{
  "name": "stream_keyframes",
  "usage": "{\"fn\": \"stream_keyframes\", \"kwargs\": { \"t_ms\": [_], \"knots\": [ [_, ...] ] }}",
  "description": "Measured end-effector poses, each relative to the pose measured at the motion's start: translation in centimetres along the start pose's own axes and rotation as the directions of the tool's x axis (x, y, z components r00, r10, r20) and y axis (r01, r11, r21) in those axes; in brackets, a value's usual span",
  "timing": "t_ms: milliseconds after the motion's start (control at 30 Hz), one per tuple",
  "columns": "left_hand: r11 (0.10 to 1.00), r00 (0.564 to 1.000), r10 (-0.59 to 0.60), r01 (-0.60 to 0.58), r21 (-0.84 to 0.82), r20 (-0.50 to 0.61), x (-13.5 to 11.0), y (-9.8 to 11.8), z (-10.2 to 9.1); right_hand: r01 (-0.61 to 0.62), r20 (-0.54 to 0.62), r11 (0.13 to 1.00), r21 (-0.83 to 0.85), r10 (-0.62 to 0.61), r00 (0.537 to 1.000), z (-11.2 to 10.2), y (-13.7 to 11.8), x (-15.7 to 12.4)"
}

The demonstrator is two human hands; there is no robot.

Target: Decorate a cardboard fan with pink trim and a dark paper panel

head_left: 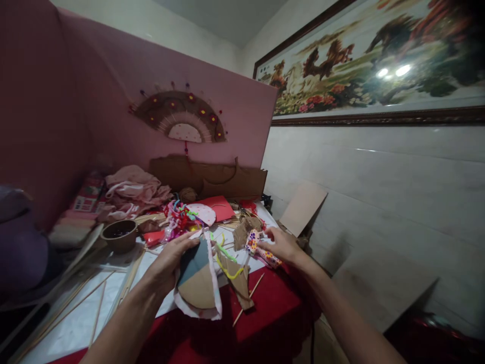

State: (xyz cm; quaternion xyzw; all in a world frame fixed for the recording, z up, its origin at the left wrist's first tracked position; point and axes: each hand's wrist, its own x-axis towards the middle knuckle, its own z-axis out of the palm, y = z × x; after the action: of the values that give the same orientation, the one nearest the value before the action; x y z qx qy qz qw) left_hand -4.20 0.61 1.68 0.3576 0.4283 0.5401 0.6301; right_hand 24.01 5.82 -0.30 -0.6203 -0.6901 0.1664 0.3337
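A fan-shaped piece (197, 283) of brown card with a blue-grey part and a white cloth edge is held near the middle of the table, over the place where the white sheet (76, 323) meets the red cloth (265, 308). It is gripped at its left side by the left hand (168, 260), with the fingers laid flat over its far end.

Just to the right, a folded bit of brown card (240, 283) with a yellow fuzzy wire (229, 271) on it can be seen, and a thin stick (248, 293) is lying beside it. A little farther right, a spotted, colourful thing (261, 251) is held in the right hand (282, 245), whose fingers are curled around it. What it is cannot be told.

More long sticks (98, 303) are spread on the near left. A brown bowl (120, 233) is set farther left. Behind it, a heap of pink cloth (134, 192) is piled up. A bunch of bright ribbons (178, 215), a red paper (220, 207) and a ball of string (187, 194) are found at the far side.

A brown paper fan (181, 117) is pinned on the pink board (94, 101). A big horse picture (375, 55) is hung on the right wall.
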Motion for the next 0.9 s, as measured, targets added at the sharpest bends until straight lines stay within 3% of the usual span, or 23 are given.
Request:
{"fn": "stream_keyframes", "kwargs": {
  "t_ms": [100,267,500,733,900],
  "knots": [
    [1.000,1.000,-0.007,0.007,0.025,0.008,-0.2,0.2,0.2,-0.029,0.060,0.993,-0.118,0.036,0.998,1.3,1.4,-0.7],
    [0.999,1.000,-0.007,0.006,0.049,0.026,-0.1,0.4,0.1,0.056,0.127,0.989,-0.137,-0.038,0.991,2.1,1.4,-0.8],
    [0.999,1.000,0.000,-0.001,0.038,0.017,0.5,-0.6,-0.1,0.047,0.014,0.998,-0.040,-0.046,0.999,1.9,1.3,-0.5],
    [0.992,0.999,-0.044,0.042,-0.121,-0.013,4.2,-1.6,4.5,0.096,0.089,0.989,0.108,-0.106,0.990,1.7,0.9,-0.2],
    [0.987,0.999,-0.032,0.026,-0.158,-0.034,7.4,-3.1,6.4,0.035,0.159,0.964,0.265,-0.079,0.984,2.1,1.7,0.1]
  ]
}}
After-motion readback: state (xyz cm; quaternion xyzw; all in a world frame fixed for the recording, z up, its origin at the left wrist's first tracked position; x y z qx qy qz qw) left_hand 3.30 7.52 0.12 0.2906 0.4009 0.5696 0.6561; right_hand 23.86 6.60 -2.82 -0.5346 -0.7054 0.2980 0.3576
